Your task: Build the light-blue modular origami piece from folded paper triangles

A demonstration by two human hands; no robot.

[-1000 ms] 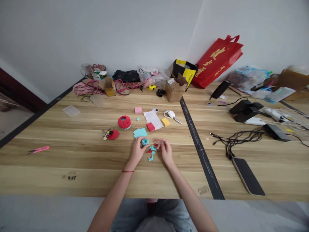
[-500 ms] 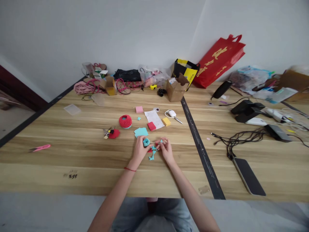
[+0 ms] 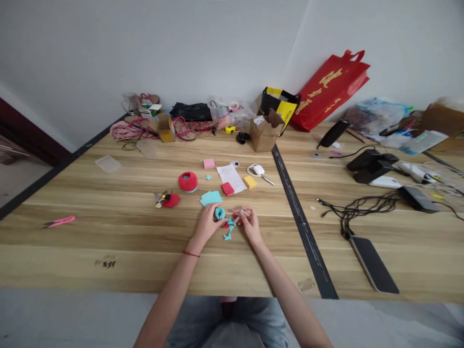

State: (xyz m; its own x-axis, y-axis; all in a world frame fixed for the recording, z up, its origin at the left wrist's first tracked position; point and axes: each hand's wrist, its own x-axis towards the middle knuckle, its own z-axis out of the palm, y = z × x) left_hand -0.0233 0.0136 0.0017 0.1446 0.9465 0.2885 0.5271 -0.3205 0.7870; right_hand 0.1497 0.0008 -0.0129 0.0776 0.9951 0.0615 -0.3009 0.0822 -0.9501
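Note:
My left hand [image 3: 208, 223] is closed round a small ring of folded blue paper [image 3: 219, 213]. To its right, my right hand [image 3: 249, 223] pinches a small folded piece between thumb and fingers; its shape is too small to make out. Folded blue pieces [image 3: 228, 233] lie on the wood between and below the hands, beside a bit of red paper [image 3: 225, 225]. Flat blue sheets [image 3: 211, 198] rest just beyond my left hand. Farther left stands a round red folded-paper piece [image 3: 188, 181].
Red [image 3: 227, 189], yellow [image 3: 250, 182] and pink paper stacks [image 3: 209, 164] surround a white sheet [image 3: 232, 179]. Scissors with red paper [image 3: 169, 199] and a pink cutter [image 3: 61, 221] lie left. Black cables [image 3: 362, 208] lie right; a cardboard box [image 3: 266, 133] stands behind.
The small piece at my right fingertips has turned or shifted slightly, showing less blue. My left wrist has moved a little to the left. Both hands keep nearly the same places.

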